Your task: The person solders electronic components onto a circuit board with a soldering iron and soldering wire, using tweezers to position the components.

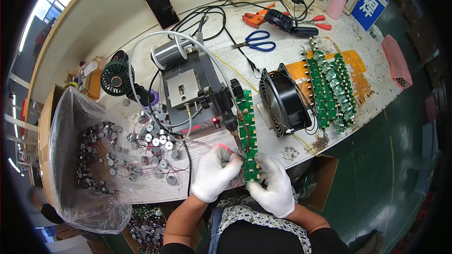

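Note:
A long green circuit board strip (249,134) runs away from me at the table's front edge, under the soldering iron (230,117) on its stand. My right hand (275,188), in a white glove, holds the near part of the strip by its right side. My left hand (213,173), also gloved, has thumb and forefinger pinched together at the strip's left edge, close to the iron's tip. What lies between those fingertips is hidden. Thin wires show just below this hand. The soldering machine (186,91) carries a spool of solder wire (168,53).
Several small motors with wires (155,138) spread left, beside a plastic-lined box (70,160). A black fan (282,101) stands right of the strip, with more circuit boards (329,89) beyond. Blue-handled scissors (256,42), a phone (162,8) and a small fan (117,79) lie farther back.

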The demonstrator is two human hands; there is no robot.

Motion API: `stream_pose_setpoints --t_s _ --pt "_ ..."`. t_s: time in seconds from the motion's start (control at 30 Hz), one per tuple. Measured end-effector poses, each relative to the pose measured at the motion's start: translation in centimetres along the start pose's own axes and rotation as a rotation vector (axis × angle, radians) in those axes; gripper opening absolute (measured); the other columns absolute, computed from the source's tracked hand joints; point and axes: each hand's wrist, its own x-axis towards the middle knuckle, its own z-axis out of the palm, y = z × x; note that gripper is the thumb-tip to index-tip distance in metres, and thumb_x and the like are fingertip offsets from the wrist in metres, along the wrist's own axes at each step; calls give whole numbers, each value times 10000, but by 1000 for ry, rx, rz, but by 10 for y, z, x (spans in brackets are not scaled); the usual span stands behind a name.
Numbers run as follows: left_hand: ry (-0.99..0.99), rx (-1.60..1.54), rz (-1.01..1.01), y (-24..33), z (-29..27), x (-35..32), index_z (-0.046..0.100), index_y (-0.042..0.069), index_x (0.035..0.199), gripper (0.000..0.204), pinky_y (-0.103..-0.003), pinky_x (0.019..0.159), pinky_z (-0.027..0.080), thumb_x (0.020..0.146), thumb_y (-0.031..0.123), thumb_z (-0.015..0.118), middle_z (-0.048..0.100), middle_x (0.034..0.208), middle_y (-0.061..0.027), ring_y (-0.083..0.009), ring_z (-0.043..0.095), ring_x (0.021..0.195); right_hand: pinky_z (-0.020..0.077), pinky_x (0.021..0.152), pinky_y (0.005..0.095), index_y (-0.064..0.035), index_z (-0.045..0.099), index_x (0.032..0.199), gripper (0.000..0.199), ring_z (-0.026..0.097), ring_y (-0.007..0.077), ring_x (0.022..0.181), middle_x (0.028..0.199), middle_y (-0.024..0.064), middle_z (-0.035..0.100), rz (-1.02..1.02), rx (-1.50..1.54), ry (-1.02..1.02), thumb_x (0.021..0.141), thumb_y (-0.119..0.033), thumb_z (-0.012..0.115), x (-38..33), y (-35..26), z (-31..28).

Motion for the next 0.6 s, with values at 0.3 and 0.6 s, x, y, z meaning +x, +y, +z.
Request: stream_pose_setpoints --t_s 0.3,0.6 --pt "-31 51 -59 1 -1 0 565 2 814 138 -200 562 414 803 107 654 565 712 18 -34 480 631 492 652 291 2 478 1276 594 575 188 731 1061 157 556 110 145 3 715 -27 673 -9 13 7" --pt "-112 33 -79 6 -6 3 552 -3 790 113 -206 552 405 783 88 619 562 689 6 -42 474 615 498 656 291 -9 476 1285 601 585 188 750 1060 156 557 100 175 -16 716 -13 670 -10 11 5"
